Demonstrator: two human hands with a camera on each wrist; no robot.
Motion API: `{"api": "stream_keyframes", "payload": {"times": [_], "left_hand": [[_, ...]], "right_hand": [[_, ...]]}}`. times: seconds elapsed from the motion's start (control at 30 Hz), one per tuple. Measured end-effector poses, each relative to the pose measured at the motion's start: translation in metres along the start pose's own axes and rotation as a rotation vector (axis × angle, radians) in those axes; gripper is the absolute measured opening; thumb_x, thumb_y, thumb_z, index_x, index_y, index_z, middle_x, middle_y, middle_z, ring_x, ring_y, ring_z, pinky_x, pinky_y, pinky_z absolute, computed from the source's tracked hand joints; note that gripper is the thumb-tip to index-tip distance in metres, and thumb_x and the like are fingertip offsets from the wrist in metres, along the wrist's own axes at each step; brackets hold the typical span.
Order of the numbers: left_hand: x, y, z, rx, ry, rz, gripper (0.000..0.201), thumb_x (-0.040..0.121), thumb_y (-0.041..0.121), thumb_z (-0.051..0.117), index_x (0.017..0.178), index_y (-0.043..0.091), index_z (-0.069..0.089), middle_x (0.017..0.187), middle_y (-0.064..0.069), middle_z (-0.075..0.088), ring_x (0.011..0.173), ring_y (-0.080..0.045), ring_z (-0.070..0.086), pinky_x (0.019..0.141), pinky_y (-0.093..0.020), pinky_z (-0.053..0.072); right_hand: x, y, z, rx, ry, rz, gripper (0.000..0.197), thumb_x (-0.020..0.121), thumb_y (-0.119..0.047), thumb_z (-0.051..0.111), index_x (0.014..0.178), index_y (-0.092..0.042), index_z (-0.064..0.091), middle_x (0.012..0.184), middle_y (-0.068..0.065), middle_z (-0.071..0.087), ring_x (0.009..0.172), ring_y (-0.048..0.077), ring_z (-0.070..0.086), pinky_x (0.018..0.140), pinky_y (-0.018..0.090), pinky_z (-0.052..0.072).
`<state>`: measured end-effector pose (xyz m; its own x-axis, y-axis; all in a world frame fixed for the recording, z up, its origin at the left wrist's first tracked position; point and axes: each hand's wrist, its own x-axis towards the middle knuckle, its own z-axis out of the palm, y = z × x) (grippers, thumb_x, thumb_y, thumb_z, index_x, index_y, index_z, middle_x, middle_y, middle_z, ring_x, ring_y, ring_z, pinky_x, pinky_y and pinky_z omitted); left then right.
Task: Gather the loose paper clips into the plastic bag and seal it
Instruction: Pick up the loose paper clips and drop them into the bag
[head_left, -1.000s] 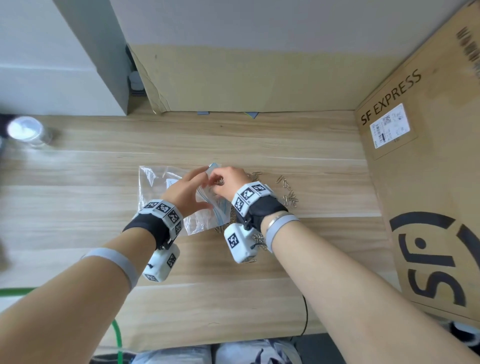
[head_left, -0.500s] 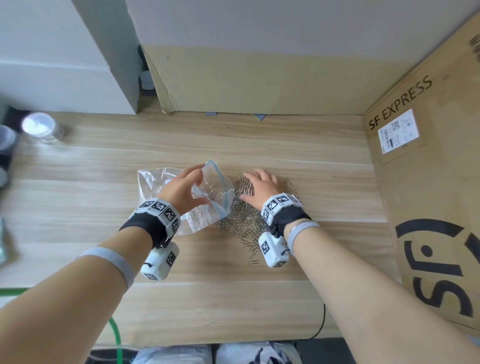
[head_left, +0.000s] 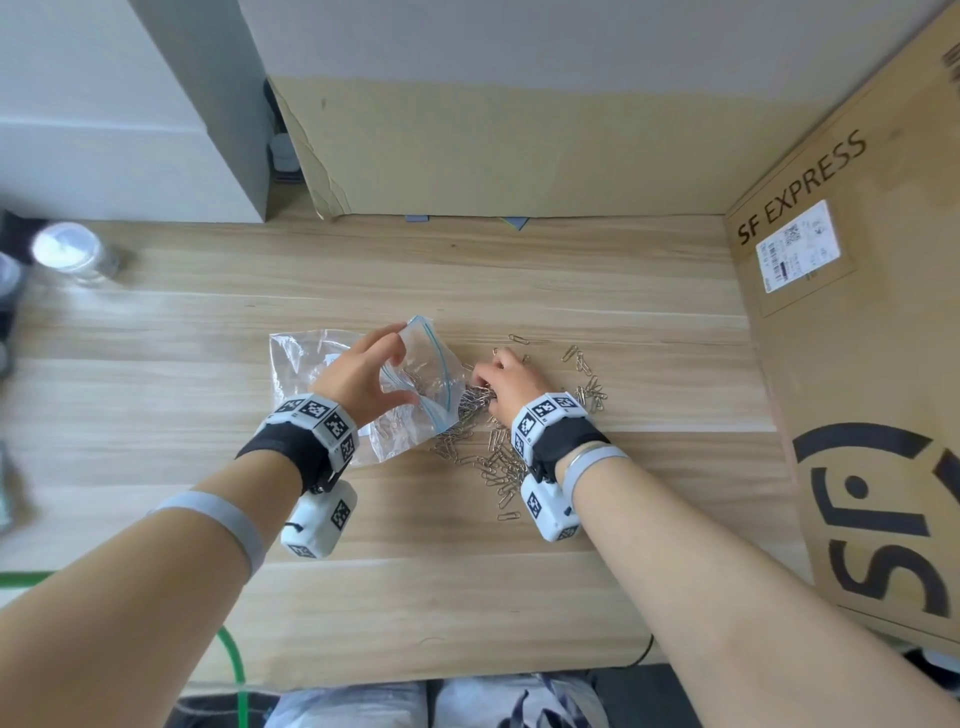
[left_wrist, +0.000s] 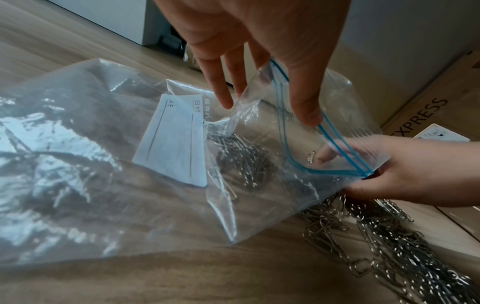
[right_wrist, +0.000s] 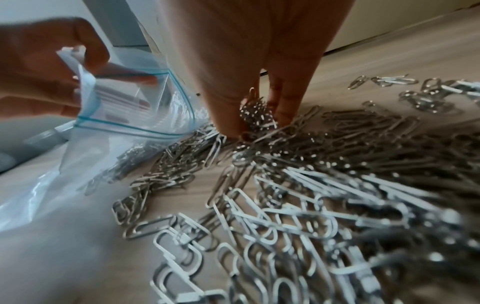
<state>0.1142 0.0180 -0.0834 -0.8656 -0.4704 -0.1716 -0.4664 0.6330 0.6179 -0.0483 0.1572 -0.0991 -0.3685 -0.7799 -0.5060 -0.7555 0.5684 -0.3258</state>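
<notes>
Clips (right_wrist: 255, 115): a bunch is pinched in the right hand (head_left: 511, 387), fingers clenched on it at the near edge of the pile, just beside the bag mouth; half a second ago this hand lay flat on the pile, so a fresh pick-up has begun. The left hand (head_left: 363, 382) grasps the bag (head_left: 311, 358) by its upper lip, holding the mouth open toward the pile; some clips already lie inside. Most clips remain loose on the worktop (head_left: 467, 597); sealing is not yet due.
</notes>
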Motion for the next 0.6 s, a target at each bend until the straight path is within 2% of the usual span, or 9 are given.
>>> {"api": "stream_keyframes", "payload": {"times": [0.07,0.17,0.3,0.4,0.5,0.6], "left_hand": [[-0.001,0.001,-0.001,-0.001,0.006,0.014,0.042,0.066,0.021,0.076,0.080,0.018,0.036,0.140,-0.005,0.040,0.105,-0.027,0.054,0.076,-0.032,0.045],[-0.003,0.001,-0.002,-0.006,0.005,0.029,0.042,0.067,0.019,0.076,0.081,0.018,0.037,0.140,-0.006,0.039,0.107,-0.028,0.053,0.079,-0.032,0.044],[-0.004,-0.001,-0.004,-0.012,0.003,0.034,0.042,0.067,0.019,0.076,0.081,0.018,0.037,0.140,-0.007,0.039,0.108,-0.030,0.053,0.081,-0.033,0.044],[-0.004,-0.001,-0.003,-0.012,-0.004,0.042,0.039,0.067,0.018,0.076,0.082,0.017,0.041,0.140,-0.008,0.039,0.109,-0.031,0.052,0.083,-0.033,0.043],[-0.004,0.000,-0.001,-0.013,-0.005,0.044,0.037,0.066,0.018,0.076,0.083,0.012,0.044,0.140,-0.009,0.039,0.108,-0.031,0.053,0.083,-0.037,0.046],[-0.004,0.001,0.000,-0.027,-0.001,0.054,0.038,0.065,0.015,0.077,0.081,0.014,0.043,0.139,-0.011,0.040,0.106,-0.032,0.054,0.081,-0.036,0.046]], "right_hand": [[0.000,-0.001,0.002,-0.067,0.011,-0.035,0.031,0.082,0.003,0.054,0.106,-0.016,0.053,0.112,0.007,0.049,0.084,0.027,0.059,0.073,0.041,0.054],[0.004,-0.001,0.003,-0.048,0.039,-0.035,0.026,0.081,0.005,0.052,0.098,-0.015,0.055,0.107,0.008,0.053,0.079,0.027,0.060,0.070,0.038,0.054],[0.003,0.000,-0.007,0.031,0.026,0.018,0.016,0.081,-0.001,0.059,0.089,-0.014,0.061,0.109,0.007,0.059,0.082,0.022,0.056,0.068,0.029,0.047],[-0.001,-0.007,-0.021,0.115,0.096,0.029,0.015,0.081,-0.007,0.062,0.078,-0.020,0.055,0.113,0.007,0.062,0.068,0.017,0.053,0.062,0.027,0.046],[-0.002,-0.026,-0.035,0.173,0.102,-0.035,0.012,0.081,-0.006,0.061,0.083,-0.019,0.060,0.107,0.005,0.065,0.064,0.016,0.054,0.065,0.028,0.052],[0.000,-0.051,-0.039,0.178,0.056,-0.143,0.013,0.082,-0.008,0.060,0.090,-0.017,0.064,0.105,0.002,0.066,0.072,0.015,0.057,0.068,0.026,0.049]]}}
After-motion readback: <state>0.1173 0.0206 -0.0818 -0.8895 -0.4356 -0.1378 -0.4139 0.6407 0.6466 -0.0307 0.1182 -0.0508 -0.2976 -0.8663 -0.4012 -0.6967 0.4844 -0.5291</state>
